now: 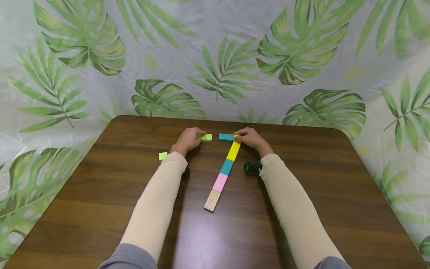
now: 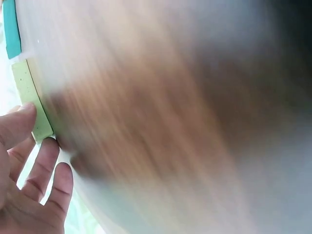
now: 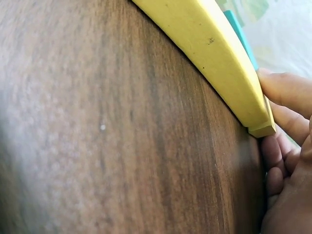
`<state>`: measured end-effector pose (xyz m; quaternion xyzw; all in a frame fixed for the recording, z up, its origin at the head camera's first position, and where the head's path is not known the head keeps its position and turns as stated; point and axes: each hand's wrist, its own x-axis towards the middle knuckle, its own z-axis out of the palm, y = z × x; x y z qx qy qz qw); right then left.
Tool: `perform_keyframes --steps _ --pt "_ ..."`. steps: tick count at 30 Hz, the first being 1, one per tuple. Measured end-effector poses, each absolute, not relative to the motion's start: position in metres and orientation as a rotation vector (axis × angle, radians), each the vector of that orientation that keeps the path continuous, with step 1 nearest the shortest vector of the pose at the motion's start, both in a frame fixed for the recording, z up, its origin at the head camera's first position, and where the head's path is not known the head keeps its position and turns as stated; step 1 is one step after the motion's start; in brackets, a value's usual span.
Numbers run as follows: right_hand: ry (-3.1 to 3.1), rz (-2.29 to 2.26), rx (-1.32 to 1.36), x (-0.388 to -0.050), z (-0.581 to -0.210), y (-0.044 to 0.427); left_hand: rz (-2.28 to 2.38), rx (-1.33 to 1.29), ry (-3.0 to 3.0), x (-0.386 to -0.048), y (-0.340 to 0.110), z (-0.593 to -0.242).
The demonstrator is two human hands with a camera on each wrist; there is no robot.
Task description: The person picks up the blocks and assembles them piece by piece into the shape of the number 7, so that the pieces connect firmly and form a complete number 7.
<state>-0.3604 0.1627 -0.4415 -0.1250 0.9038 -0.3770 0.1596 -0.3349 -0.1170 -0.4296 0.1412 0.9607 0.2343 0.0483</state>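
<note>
My left hand (image 1: pixel 189 140) pinches a light green block (image 1: pixel 206 138) near the table's far edge. In the left wrist view, the thumb lies over the green block (image 2: pixel 30 92) with fingertips at its near end. My right hand (image 1: pixel 252 137) grips the far end of a yellow block (image 1: pixel 234 150), the top of a slanted row. In the right wrist view, the fingers (image 3: pixel 287 92) are around that end, partly hidden. A teal block (image 1: pixel 226 137) lies crosswise against the yellow end, a small gap from the green one.
Down the row come a second teal block (image 1: pixel 226 167), a pink block (image 1: pixel 220 182) and a plain wood block (image 1: pixel 212 200). Another light green block (image 1: pixel 162 155) lies beside the left wrist, partly covered. Behind the brown table (image 1: pixel 336 209) hangs a leaf-patterned curtain (image 1: pixel 228 22).
</note>
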Motion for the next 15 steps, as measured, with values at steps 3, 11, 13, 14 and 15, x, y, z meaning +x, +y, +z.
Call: perform_keyframes --steps 3,11,13,14,15 --pt "2.581 -1.076 -0.341 -0.36 -0.442 0.163 0.72 0.443 2.925 -0.335 -0.113 -0.43" --pt "2.59 -1.078 -0.349 -0.36 -0.443 0.163 0.723 0.403 2.94 -0.337 -0.104 -0.429" --pt "2.59 -1.078 -0.352 -0.361 -0.443 0.163 0.729 0.389 2.933 -0.337 -0.103 -0.428" --pt "2.59 -1.076 -0.352 -0.361 -0.443 0.163 0.732 0.383 2.93 -0.337 -0.102 -0.428" --pt "2.589 -1.074 -0.351 -0.361 -0.444 0.164 0.738 0.378 2.925 -0.337 -0.101 -0.427"
